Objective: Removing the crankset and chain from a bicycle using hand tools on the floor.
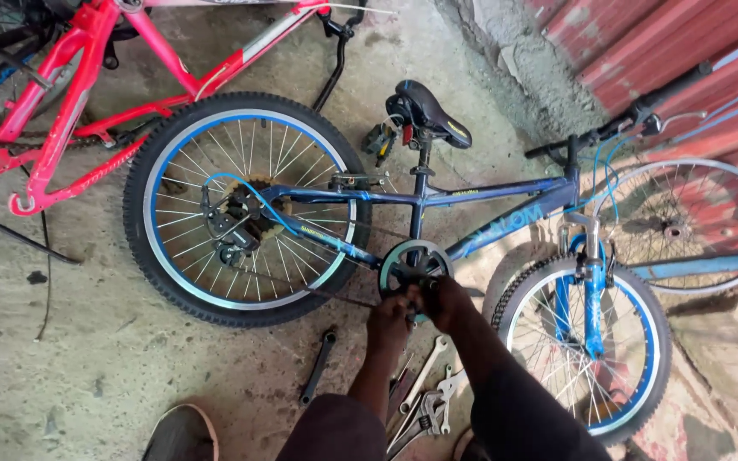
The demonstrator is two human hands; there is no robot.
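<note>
**Both hands at the crank of a blue bicycle**

The blue bicycle [437, 198] stands on the concrete floor [87, 358]. Left hand [389, 318] and right hand [442, 299] sit close together, closed around the chainring [412, 260] and crank at centre. It looks stiff, greasy steel, best gripped by the arm. Wrenches [424, 401] lie at 6 o'clock.

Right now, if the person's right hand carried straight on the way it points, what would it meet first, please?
The right hand points up toward the bike's chainring and already looks to be touching it, so that comes first; the blue frame lies beyond. Depth is hard to judge from above.
</note>
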